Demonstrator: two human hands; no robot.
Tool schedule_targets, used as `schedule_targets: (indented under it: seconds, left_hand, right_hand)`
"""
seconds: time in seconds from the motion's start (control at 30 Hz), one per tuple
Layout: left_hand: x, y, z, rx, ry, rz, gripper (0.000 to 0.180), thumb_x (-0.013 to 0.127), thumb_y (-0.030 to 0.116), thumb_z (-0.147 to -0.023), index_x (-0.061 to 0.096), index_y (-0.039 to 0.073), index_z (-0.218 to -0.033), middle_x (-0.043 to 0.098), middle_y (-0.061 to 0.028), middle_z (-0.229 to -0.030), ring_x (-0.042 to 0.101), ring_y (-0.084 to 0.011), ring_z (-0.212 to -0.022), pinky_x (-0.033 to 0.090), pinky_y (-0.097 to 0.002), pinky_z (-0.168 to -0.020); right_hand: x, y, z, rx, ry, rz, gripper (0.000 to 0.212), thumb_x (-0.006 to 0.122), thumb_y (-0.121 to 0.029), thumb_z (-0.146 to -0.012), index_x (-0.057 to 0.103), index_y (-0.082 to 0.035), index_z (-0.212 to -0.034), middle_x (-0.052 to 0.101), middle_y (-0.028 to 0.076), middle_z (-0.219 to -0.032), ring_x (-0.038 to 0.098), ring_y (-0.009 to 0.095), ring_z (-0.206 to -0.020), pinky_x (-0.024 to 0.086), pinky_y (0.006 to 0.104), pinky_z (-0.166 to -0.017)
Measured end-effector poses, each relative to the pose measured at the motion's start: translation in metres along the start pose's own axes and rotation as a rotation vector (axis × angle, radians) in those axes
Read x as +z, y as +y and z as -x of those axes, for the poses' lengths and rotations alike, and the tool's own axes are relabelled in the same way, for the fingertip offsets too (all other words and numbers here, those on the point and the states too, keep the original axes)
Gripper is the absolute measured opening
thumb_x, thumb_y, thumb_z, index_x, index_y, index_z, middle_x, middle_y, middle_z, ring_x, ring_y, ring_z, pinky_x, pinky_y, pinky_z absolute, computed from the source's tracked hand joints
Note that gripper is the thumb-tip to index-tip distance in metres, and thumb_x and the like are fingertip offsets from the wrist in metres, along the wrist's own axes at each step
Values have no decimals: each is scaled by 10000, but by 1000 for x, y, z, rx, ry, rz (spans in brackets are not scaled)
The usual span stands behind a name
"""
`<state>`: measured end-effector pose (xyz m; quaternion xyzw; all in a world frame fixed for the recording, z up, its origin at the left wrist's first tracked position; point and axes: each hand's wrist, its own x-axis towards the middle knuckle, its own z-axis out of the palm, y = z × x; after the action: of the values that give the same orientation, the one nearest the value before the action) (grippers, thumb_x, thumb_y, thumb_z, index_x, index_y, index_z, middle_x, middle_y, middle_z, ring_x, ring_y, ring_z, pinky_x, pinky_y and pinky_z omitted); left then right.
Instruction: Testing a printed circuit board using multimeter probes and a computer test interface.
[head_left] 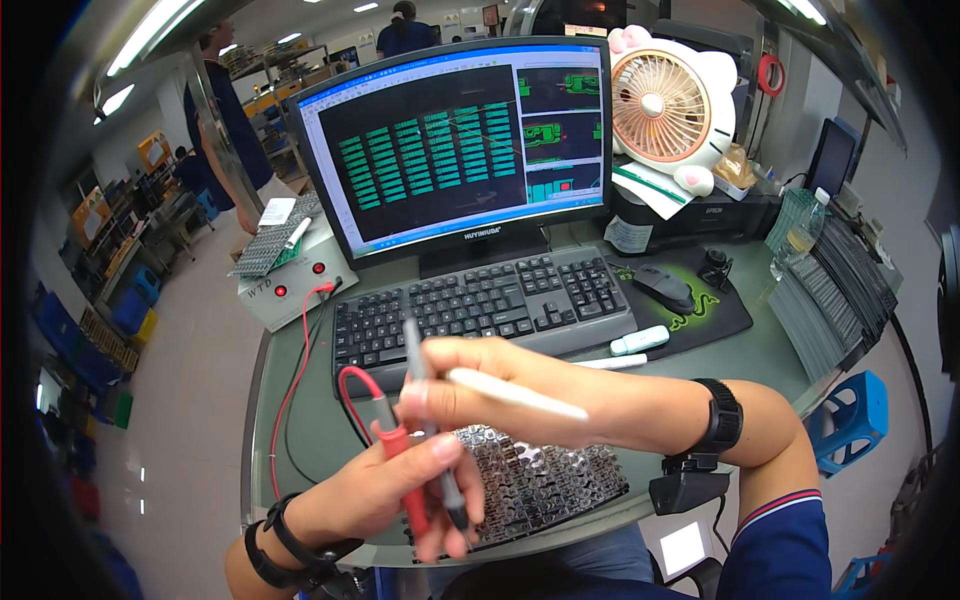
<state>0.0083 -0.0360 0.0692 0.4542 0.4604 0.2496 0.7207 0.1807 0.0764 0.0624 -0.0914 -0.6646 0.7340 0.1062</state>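
My left hand [385,490] is closed round a red test probe [392,440], whose red lead loops up from its top. Also between its fingers is a grey pen-like stick [414,350] with a black lower tip. The fingers of my right hand [490,375] are pinched at that grey stick's upper part, and a white pen-like stick [520,394], blurred by motion, lies across this hand. Just below my right hand, a panel of small metallic parts in rows [540,485] lies at the table's near edge, partly covered by my left hand.
Beyond my hands are a keyboard [480,305] and a monitor [420,150] showing green board layouts. A grey test box [295,275] with red sockets stands left. Rightward are a mouse [663,288], a white fan [660,100], a bottle [800,235] and stacked dark panels [835,300].
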Motion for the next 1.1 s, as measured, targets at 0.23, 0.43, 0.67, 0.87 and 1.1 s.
schedule_targets:
  seconds: [0.23,0.43,0.67,0.87,1.1]
  left_hand:
    - [-32,-80,57,54,413,62,316,637,303,-936,549,46,-773,491,7,-588,504,-84,-491,456,-251,-504]
    - [-13,-96,51,-204,445,-134,336,689,347,-912,620,44,-783,554,21,-618,569,-68,-538,394,-196,-489]
    - [-6,-79,59,-148,496,-158,306,680,307,-929,664,28,-803,572,21,-640,530,-57,-553,404,-202,-517]
    - [-3,-53,68,-33,515,-250,300,671,286,-937,654,15,-810,575,25,-654,513,-52,-573,416,-209,-527]
    - [-47,-59,84,162,592,-124,545,366,472,-1041,566,-6,-873,482,-38,-504,471,-128,-394,486,-287,-472]
  right_hand:
    - [-47,-7,33,-36,387,-55,232,498,-316,-1022,476,-89,-981,589,42,-688,589,130,-590,506,283,-600]
    - [-56,6,27,36,254,48,258,537,-339,-1008,487,-93,-946,465,-34,-640,391,42,-512,328,207,-482]
    - [-49,2,12,55,176,630,307,720,-260,-878,617,8,-984,666,109,-847,657,182,-837,500,321,-749]
    - [-36,3,-8,131,-35,833,516,793,-399,-772,679,21,-1050,691,143,-863,679,267,-857,508,364,-768]
    - [-51,2,3,203,-3,283,265,703,-271,-906,583,-43,-967,672,38,-777,439,28,-529,298,202,-442]
